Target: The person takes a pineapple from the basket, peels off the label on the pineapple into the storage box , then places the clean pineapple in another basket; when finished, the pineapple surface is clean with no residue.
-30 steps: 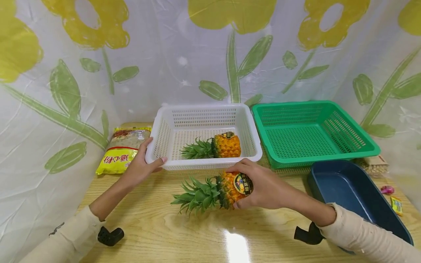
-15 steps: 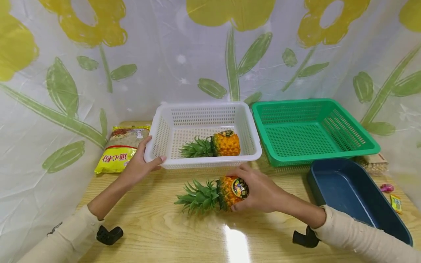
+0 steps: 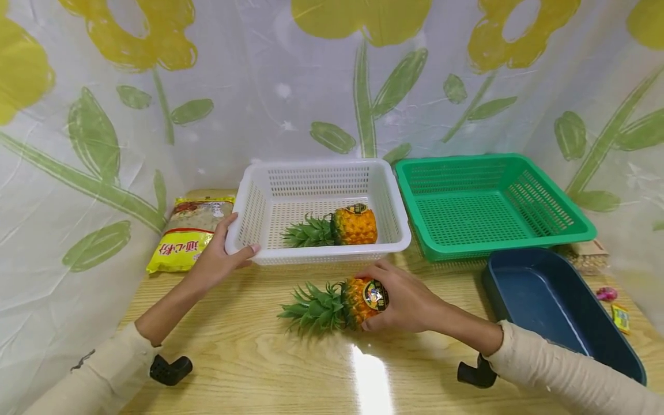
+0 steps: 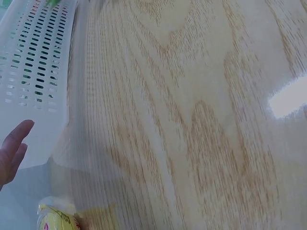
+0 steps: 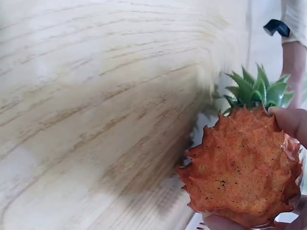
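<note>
My right hand (image 3: pixel 407 297) grips a small pineapple (image 3: pixel 354 305) by its orange body, thumb at the near side and fingers over the far side. Its green crown points left, and a round dark label faces up beside the hand. In the right wrist view, the spiky base of the pineapple (image 5: pixel 242 165) fills the lower right, close over the wooden table. At the left front corner of a white slotted basket (image 3: pixel 316 254), my left hand (image 3: pixel 218 259) holds the rim, thumb on the front edge. Another pineapple (image 3: pixel 354 226) lies inside that basket, crown also leftward.
A green basket (image 3: pixel 500 246) stands right of the white one, with a dark blue basin (image 3: pixel 539 294) in front of it. A yellow food bag (image 3: pixel 189 236) lies at left. Small packets, one yellow (image 3: pixel 620 319) and one pink (image 3: pixel 607 294), lie far right. A flower-print curtain closes the back.
The gripped pineapple has shifted slightly right at its crown and turned a little, its label moving toward the hand. My right hand has drawn slightly left. The left hand stays on the basket corner.
</note>
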Demonstrator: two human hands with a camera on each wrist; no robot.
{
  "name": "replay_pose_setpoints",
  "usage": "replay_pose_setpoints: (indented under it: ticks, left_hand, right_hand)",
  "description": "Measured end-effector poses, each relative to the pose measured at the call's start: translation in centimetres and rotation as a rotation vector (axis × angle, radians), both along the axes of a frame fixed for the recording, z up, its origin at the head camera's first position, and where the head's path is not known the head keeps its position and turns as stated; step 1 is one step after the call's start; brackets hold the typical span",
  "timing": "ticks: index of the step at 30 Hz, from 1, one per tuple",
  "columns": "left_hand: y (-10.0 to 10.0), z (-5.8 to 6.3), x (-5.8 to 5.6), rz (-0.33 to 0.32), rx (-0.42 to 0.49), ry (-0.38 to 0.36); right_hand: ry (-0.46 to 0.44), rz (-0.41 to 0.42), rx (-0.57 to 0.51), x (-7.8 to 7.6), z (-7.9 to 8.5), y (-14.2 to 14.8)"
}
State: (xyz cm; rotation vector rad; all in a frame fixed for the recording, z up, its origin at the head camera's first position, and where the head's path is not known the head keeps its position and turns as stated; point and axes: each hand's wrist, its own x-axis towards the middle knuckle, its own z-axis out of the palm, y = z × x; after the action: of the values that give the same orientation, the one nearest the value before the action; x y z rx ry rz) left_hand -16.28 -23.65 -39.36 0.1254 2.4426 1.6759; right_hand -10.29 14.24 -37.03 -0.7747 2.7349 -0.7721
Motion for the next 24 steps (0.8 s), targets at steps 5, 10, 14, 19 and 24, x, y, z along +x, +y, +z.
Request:
replay_pose_setpoints:
  ticks: [5,10,14,19,24]
  left_hand:
    - [0.0,0.0,0.0,0.001,-0.001,-0.002]
    - [-0.2,0.1,0.2,-0.01,-0.048,0.019]
    - [-0.6,0.2,0.4,-0.001,-0.122,0.091]
    - [-1.0,0.5,0.8,0.054,-0.164,0.218]
    - [-1.0,1.5,1.5,0.139,-0.167,0.37]
  right_hand:
    - [0.01,0.0,0.001,-0.1,-0.4,0.1]
    - [0.013,0.002,0.003,-0.3,-0.6,0.1]
    - [0.003,0.001,0.01,-0.4,-0.5,0.0]
    - [-0.006,-0.001,0.021,-0.5,-0.5,0.0]
    - [-0.008,0.002,0.019,-0.6,-0.5,0.0]
